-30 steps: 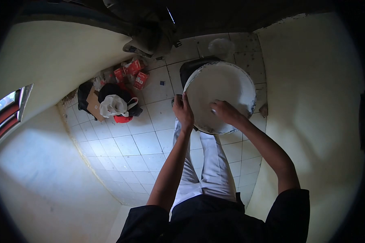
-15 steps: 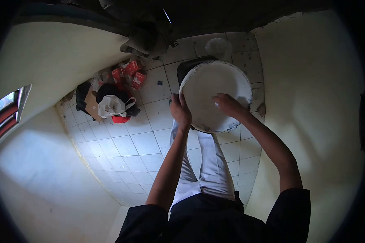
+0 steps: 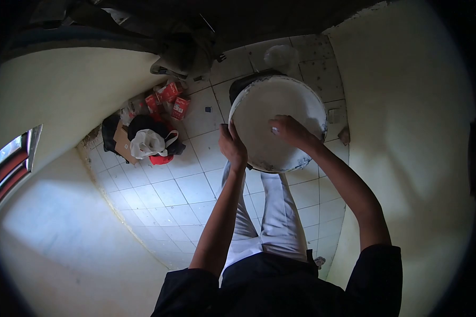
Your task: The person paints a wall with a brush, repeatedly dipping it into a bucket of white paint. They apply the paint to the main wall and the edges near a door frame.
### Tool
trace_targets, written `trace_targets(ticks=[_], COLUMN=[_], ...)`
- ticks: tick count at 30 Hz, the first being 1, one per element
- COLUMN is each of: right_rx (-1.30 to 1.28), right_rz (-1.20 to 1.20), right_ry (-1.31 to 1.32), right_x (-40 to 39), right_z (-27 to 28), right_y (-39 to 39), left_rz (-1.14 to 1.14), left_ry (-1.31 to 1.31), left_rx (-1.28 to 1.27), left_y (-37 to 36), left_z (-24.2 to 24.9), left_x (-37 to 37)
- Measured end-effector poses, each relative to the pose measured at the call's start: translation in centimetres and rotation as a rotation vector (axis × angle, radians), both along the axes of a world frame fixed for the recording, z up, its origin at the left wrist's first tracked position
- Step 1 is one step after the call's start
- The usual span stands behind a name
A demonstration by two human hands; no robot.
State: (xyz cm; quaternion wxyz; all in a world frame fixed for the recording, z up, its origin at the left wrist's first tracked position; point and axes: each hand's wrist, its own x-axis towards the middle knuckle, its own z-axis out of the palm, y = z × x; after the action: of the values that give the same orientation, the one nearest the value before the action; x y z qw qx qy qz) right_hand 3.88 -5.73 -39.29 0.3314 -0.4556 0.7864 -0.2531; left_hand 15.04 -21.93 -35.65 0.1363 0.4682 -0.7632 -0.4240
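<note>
A large round white tub (image 3: 259, 121) with a dark, chipped rim is tilted so that its pale inside faces me. My left hand (image 3: 232, 145) is closed on the left side of its rim, thumb up along the edge. Over the middle of the inside is my right hand (image 3: 291, 131), its fingers curled together. A small whitish spot shows at those fingertips, and I cannot make out whether it is something held. Behind the tub's upper left edge sits a black object (image 3: 243, 84), mostly hidden.
Red boxes (image 3: 169, 95), a white bag (image 3: 147, 143) and dark bundles lie along the left wall. A small dark piece (image 3: 208, 109) rests on the tiled floor (image 3: 195, 185). Clear plastic (image 3: 281, 56) lies beyond the tub. Pale walls (image 3: 407, 137) close in on both sides.
My right hand has shifted slightly left and up across the inside of the tub. The left hand keeps its grip on the rim. The whole view has tilted a little.
</note>
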Motion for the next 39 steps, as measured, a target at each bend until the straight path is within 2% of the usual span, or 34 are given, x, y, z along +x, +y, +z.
trace_targets(ticks=[2,3,5,9,12,14,18,20,24,27,29,33,35,39], right_rx=[-0.132,-0.135,0.031,0.06,0.022,-0.115,-0.117,-0.074,0.132,0.029,0.046,-0.108,-0.234,-0.049], right_rz=[-0.168,-0.169,-0.261,-0.292,-0.223,-0.207,-0.259,-0.353,-0.363,-0.348,-0.412,-0.404,-0.31,-0.284], right_ry=[-0.021,-0.025,0.101,0.142,0.095,-0.02,0.036,0.21,0.236,0.168,-0.238,-0.309,0.046,0.22], right_x=[-0.4,-0.8,-1.3,-0.5,1.1,1.7,0.8,0.2,0.7,1.6,1.4,-0.4,-1.2,-2.7], right_z=[0.3,0.6,0.8,0.7,-0.5,-0.1,0.5,-0.2,0.4,0.0,0.1,-0.4,-0.4,0.7], right_y=[-0.9,-1.1,-1.3,0.1,0.5,-0.6,-2.0,-1.5,0.0,0.0,-1.1,-3.2,-3.5,-1.0], left_rz=[-0.003,-0.003,-0.02,-0.006,-0.004,-0.024,-0.039,-0.054,-0.042,-0.023,-0.045,-0.043,-0.055,-0.042], left_ry=[-0.008,-0.012,-0.047,-0.099,-0.06,-0.1,-0.063,-0.07,-0.077,-0.087,-0.081,-0.098,-0.127,-0.17], left_rx=[0.0,-0.003,-0.041,-0.023,-0.036,-0.011,-0.031,-0.089,-0.015,-0.076,-0.108,-0.104,-0.086,-0.065], left_y=[-0.1,-0.1,-0.1,-0.1,-0.1,-0.3,-0.4,-0.4,-0.5,-0.5,-0.6,-0.7,-0.7,-0.7], left_z=[-0.2,-0.3,-0.5,-0.1,0.1,0.1,-0.4,-0.6,-0.9,-1.4,-1.5,-1.3,-1.4,-1.9], left_x=[0.2,0.2,0.3,0.3,0.3,0.4,0.6,0.8,0.8,0.9,1.1,1.1,1.2,1.2])
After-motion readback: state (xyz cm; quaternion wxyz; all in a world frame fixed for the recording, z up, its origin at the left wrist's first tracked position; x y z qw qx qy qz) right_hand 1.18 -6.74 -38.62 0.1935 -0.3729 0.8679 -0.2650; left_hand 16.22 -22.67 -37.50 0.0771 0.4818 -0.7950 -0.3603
